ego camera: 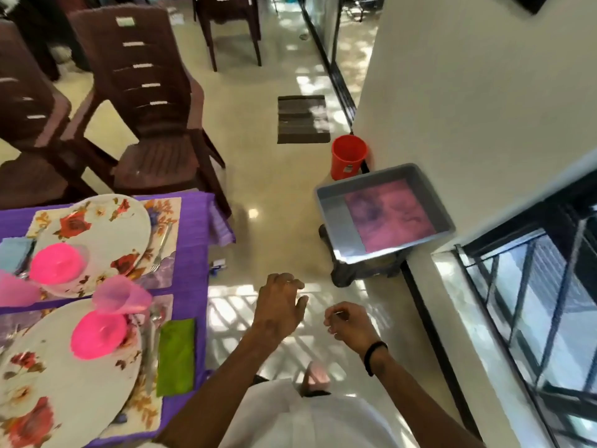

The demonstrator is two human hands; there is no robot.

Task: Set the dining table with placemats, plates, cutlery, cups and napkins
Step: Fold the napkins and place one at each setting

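Napkins come next, it is judged — one pink folded cloth (389,215) lies in the grey plastic tub (336,210); both hands, left (277,307) and right (347,324), are empty, fingers loosely curled — the cloth is best lifted flat.

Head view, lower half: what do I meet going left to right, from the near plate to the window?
Near floral plate → green napkin → left hand → right hand → window frame.

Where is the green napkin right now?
The green folded napkin lies at the head view's lower left, on the purple tablecloth, right of the near floral plate.
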